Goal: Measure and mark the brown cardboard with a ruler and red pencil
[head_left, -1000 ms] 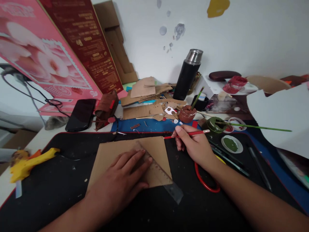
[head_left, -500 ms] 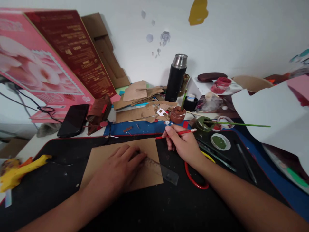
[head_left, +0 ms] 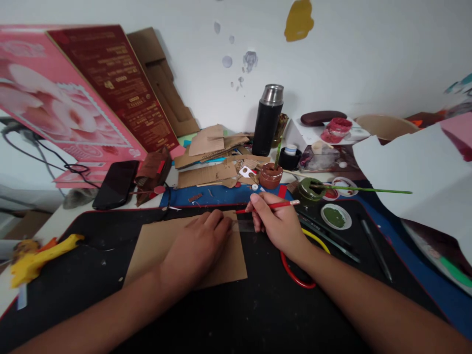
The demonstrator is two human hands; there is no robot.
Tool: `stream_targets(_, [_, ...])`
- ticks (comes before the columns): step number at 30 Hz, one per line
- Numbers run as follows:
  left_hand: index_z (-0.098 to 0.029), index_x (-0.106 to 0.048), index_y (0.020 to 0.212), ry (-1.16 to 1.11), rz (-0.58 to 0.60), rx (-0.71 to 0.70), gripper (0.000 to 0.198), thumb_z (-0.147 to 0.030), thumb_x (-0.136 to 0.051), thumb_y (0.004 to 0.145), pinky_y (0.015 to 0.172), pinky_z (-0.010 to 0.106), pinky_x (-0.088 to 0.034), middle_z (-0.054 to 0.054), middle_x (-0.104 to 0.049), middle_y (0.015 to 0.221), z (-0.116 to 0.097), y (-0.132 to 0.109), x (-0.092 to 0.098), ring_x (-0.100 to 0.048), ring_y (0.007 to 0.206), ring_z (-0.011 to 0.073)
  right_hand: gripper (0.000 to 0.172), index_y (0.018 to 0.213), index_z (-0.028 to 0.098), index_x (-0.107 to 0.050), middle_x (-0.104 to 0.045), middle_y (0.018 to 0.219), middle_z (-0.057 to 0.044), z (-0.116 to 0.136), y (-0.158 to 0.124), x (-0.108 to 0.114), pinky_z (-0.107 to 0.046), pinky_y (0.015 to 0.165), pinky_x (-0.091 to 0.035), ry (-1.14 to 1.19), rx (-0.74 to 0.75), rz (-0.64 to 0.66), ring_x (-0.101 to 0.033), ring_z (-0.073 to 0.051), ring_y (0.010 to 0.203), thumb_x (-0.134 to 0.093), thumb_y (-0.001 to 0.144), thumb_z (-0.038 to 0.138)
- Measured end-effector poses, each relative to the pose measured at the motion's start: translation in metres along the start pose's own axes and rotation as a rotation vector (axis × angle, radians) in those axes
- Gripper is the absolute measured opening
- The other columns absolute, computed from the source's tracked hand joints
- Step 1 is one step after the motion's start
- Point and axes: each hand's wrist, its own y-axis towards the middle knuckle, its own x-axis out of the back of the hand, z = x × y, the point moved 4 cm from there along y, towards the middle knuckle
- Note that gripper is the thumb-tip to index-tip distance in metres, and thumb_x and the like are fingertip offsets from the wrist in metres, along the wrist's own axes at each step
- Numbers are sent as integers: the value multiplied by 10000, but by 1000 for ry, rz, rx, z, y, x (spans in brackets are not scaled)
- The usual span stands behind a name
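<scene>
A brown cardboard piece lies on the black mat. My left hand rests on it, fingers bent together over one end of a clear ruler, which reaches past the cardboard's right edge toward my other hand. My right hand is closed around a red pencil, its tip at the cardboard's top right corner. Under the right wrist lies a red and yellow ring-shaped handle.
Behind the mat are cardboard scraps, a black flask, a brown paint jar and a green paint jar with a brush across it. A phone and yellow glue gun are at left; pens at right.
My left hand has moved up and right across the cardboard. The ruler has turned from slanting down to lying nearly level near the top edge. The pencil stays in my right hand.
</scene>
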Motion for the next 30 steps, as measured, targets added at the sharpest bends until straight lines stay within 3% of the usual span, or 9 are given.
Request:
stream_targets(6, [-166,-691,1334,26,-104,-41,361,-284,-405,1147,970,483,-616,130,-733,1315,4,-40,5,-704,1175,313,435,840,218,-675,-533,535,69,-4,3,1,-254,474,-399,25,-50,8,-535,-113,457,-588,1041,594])
stream_targets(8, [-191,-687,1365,67,-175,-17,340,-314,-459,1144,984,480,-610,113,-730,1373,10,-56,5,-700,1221,314,428,840,218,-673,-539,539,68,-5,3,0,-255,478,-400,24,-53,16,-537,-111,458,-586,1045,583])
stream_targets(11, [-175,-666,1415,67,-185,-17,387,-378,-470,1150,1032,478,-598,114,-703,1451,15,-67,0,-678,1293,315,424,839,212,-679,-547,541,65,-4,2,0,-257,480,-401,4,-36,16,-537,-111,460,-590,1052,568])
stream_targets(20, [-158,-681,1443,-45,-128,35,527,-506,-413,1152,1109,498,-582,139,-688,1476,15,-61,-7,-643,1347,319,404,825,220,-692,-564,537,55,2,-2,1,-272,512,-437,-124,44,25,-559,-127,479,-564,1093,494])
stream_targets(25, [-134,-611,1522,-38,-105,18,568,-514,-412,1151,1145,512,-552,149,-642,1540,12,-61,-12,-591,1414,331,396,822,226,-703,-600,557,39,6,-9,-2,-278,537,-455,-225,77,54,-588,-137,508,-563,1100,471])
stream_targets(30, [-172,-512,1612,-110,-94,1,564,-448,-509,1121,1172,517,-521,138,-594,1596,8,-59,-12,-531,1473,331,419,830,219,-708,-593,546,39,4,-11,-6,-267,503,-441,-137,19,63,-571,-134,484,-563,1097,508])
